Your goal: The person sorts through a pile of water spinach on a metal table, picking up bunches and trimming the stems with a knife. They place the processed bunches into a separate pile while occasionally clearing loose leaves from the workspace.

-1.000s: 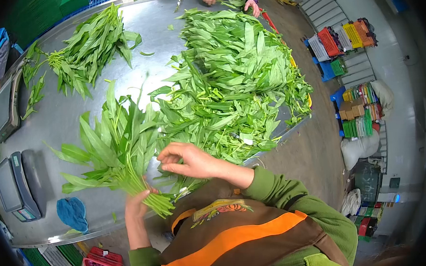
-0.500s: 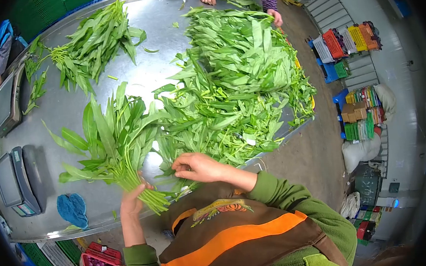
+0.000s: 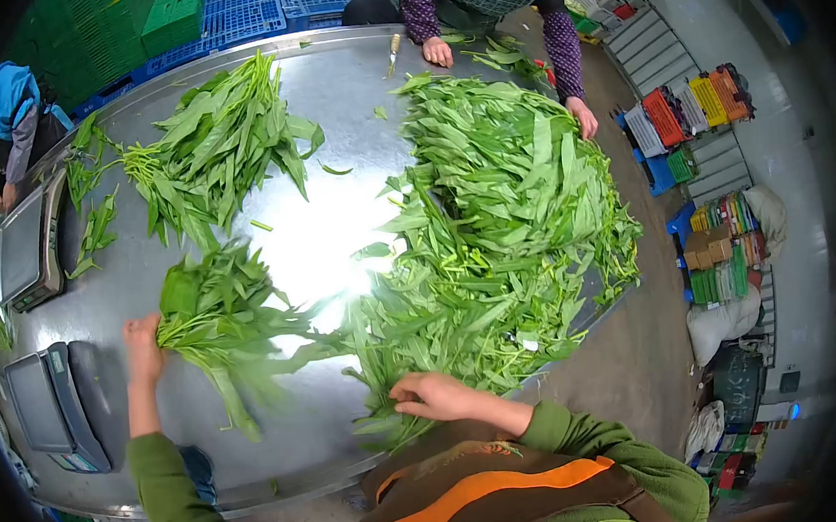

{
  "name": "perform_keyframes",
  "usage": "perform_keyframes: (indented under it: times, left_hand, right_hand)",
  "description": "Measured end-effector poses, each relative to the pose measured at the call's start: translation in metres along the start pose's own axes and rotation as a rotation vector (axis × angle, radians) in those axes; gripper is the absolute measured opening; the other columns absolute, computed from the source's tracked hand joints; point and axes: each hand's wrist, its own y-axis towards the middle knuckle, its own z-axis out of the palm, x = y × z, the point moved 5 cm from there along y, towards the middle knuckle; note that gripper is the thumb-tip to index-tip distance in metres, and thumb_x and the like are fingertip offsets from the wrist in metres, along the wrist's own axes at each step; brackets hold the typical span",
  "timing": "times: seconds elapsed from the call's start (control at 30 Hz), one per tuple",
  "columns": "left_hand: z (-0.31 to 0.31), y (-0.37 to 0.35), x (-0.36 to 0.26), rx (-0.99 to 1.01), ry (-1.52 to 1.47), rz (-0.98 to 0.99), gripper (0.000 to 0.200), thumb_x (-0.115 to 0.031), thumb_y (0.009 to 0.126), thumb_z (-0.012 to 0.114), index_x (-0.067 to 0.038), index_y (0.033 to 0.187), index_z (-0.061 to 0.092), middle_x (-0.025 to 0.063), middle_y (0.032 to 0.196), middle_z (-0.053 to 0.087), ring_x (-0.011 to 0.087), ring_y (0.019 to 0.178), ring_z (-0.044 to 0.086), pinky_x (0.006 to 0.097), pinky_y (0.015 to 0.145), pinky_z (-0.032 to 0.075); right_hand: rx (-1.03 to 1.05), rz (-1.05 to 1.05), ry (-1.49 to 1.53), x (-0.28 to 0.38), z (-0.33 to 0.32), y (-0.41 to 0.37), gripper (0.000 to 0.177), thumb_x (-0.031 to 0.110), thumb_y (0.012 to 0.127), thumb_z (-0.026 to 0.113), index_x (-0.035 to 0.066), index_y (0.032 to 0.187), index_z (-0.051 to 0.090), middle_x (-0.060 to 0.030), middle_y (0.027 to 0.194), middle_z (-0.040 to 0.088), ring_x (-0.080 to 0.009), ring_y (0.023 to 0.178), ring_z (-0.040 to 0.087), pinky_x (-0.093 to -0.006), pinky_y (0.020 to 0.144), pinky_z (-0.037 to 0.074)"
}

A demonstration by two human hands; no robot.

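My left hand (image 3: 145, 346) is closed round the stems of a bunch of water spinach (image 3: 220, 296), over the left part of the metal table. The bunch's leaves point right, and some hanging ones are blurred. My right hand (image 3: 434, 395), fingers loosely bent and thumb apart, is at the near edge of a large heap of loose water spinach (image 3: 509, 175). Leaves lie right under its fingertips. Farther back on the table rests another gathered bunch (image 3: 222, 144), its stems toward the left.
Two scales (image 3: 52, 408) (image 3: 29, 247) stand along the table's left side. A blue cloth (image 3: 197, 470) lies partly behind my left sleeve. Across the table, a person's hands (image 3: 437, 51) (image 3: 581, 117) are by the heap, near a small knife (image 3: 394, 55). Another person (image 3: 10, 126) is at far left.
My left hand has carried the bunch left and away from me, turning its stems leftward. My right hand stays by the heap. The view has shifted, showing more of the far side.
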Motion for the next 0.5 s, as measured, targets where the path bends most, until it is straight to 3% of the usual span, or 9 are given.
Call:
perform_keyframes:
  times: [0.1, 0.27, 0.43, 0.47, 0.5]
  left_hand:
    - [0.019, 0.017, 0.056, 0.043, 0.173, -0.082, 0.036, -0.007, 0.071, 0.069, -0.007, 0.105, 0.062, 0.01, 0.102, 0.064, 0.0301, 0.106, 0.055, 0.0513, 0.106, 0.03]
    - [-0.021, 0.057, 0.093, -0.09, 0.322, -0.022, 0.024, -0.008, 0.078, 0.06, -0.008, 0.102, 0.061, 0.0089, 0.096, 0.063, 0.0291, 0.109, 0.054, 0.0529, 0.11, 0.026]
    - [-0.021, 0.07, 0.108, -0.114, 0.663, -0.098, 0.028, -0.005, 0.084, 0.05, -0.011, 0.111, 0.053, 0.0112, 0.118, 0.053, 0.0308, 0.129, 0.04, 0.0532, 0.112, 0.024]
    - [-0.013, 0.073, 0.117, 0.059, 0.674, -0.226, 0.041, -0.006, 0.085, 0.051, -0.013, 0.125, 0.048, 0.0115, 0.131, 0.048, 0.0308, 0.137, 0.032, 0.0536, 0.112, 0.023]
    - [-0.008, 0.074, 0.122, 0.048, 0.672, -0.21, 0.041, -0.006, 0.085, 0.051, -0.013, 0.125, 0.048, 0.0115, 0.131, 0.048, 0.0308, 0.137, 0.032, 0.0536, 0.112, 0.023]
  right_hand:
    - [0.009, 0.027, -0.077, -0.005, -0.005, 0.014, 0.025, 0.023, 0.087, 0.065, 0.005, 0.105, 0.062, -0.0124, 0.096, 0.063, -0.0288, 0.087, 0.064, -0.038, 0.074, 0.051]
    - [-0.006, 0.081, -0.024, -0.015, -0.006, 0.029, 0.027, 0.024, 0.088, 0.065, 0.006, 0.107, 0.062, -0.012, 0.095, 0.063, -0.0292, 0.087, 0.064, -0.039, 0.075, 0.051]
    - [0.05, 0.083, -0.053, -0.014, -0.004, 0.042, 0.028, 0.027, 0.088, 0.064, 0.008, 0.107, 0.06, -0.0111, 0.097, 0.063, -0.0296, 0.089, 0.063, -0.0402, 0.076, 0.051]
    - [0.032, 0.089, -0.053, -0.015, -0.005, 0.043, 0.028, 0.027, 0.088, 0.064, 0.008, 0.107, 0.06, -0.0111, 0.097, 0.063, -0.0296, 0.089, 0.063, -0.0402, 0.076, 0.051]
    - [0.039, 0.066, -0.048, -0.015, -0.005, 0.043, 0.028, 0.027, 0.088, 0.064, 0.008, 0.107, 0.06, -0.0112, 0.098, 0.062, -0.0301, 0.089, 0.062, -0.0402, 0.076, 0.05]
